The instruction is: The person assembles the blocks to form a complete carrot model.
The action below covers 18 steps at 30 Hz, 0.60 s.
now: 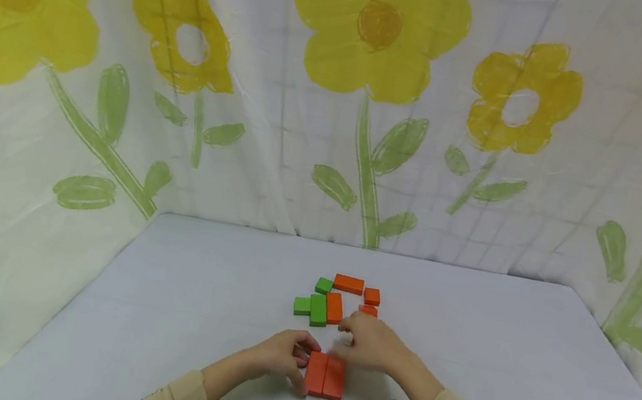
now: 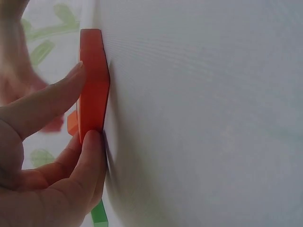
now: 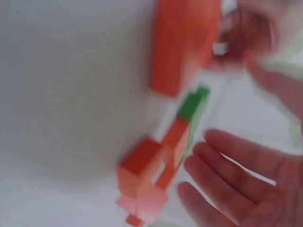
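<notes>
Two red blocks lie side by side near the front of the table, a left red block (image 1: 315, 373) and a right red block (image 1: 334, 378). My left hand (image 1: 283, 355) pinches the left one from its outer side. In the left wrist view the thumb is on the near part of the red block (image 2: 93, 101) and the fingers are at its far end. My right hand (image 1: 374, 345) is over the table just beyond the right block, its fingers loosely extended around nothing. Motion blurs it in the right wrist view, where the palm and spread fingers (image 3: 222, 189) show.
Beyond the hands is a loose group: a small green block (image 1: 324, 285), an upright green block (image 1: 318, 311), a light green block (image 1: 302, 306), a long orange block (image 1: 349, 284), a small orange block (image 1: 371, 296) and an orange block (image 1: 334, 308). The right hand partly covers another red block (image 1: 368, 310).
</notes>
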{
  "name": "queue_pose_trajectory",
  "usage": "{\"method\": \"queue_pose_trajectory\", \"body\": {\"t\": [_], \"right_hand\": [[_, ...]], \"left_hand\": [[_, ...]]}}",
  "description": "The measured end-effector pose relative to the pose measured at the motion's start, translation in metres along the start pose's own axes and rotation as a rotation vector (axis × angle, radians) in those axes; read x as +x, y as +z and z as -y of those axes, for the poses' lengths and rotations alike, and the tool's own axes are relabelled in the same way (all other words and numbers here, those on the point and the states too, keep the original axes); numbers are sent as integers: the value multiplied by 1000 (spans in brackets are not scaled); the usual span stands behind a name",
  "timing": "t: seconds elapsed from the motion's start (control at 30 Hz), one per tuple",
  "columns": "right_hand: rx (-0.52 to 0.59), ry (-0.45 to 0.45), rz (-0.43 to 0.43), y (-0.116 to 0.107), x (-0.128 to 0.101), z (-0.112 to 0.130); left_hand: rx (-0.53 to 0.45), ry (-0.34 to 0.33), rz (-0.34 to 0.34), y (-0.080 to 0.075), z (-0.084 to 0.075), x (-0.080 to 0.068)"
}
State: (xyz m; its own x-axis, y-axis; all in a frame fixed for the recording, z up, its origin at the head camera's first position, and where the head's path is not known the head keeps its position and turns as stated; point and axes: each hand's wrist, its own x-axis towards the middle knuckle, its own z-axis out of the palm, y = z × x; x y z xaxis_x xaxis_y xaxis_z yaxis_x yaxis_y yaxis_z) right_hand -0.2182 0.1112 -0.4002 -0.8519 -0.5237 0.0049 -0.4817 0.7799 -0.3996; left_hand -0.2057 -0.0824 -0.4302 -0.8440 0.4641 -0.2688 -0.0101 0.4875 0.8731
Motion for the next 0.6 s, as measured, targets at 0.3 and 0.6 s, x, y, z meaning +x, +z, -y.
{"method": "queue_pose_trajectory", "body": {"t": [0.3, 0.6], "right_hand": [[-39, 99, 67, 6, 54, -20], [-72, 117, -115, -1, 51, -26]], "left_hand": [[-5, -21, -1, 2, -1, -1], [20, 3, -10, 2, -2, -1]]}}
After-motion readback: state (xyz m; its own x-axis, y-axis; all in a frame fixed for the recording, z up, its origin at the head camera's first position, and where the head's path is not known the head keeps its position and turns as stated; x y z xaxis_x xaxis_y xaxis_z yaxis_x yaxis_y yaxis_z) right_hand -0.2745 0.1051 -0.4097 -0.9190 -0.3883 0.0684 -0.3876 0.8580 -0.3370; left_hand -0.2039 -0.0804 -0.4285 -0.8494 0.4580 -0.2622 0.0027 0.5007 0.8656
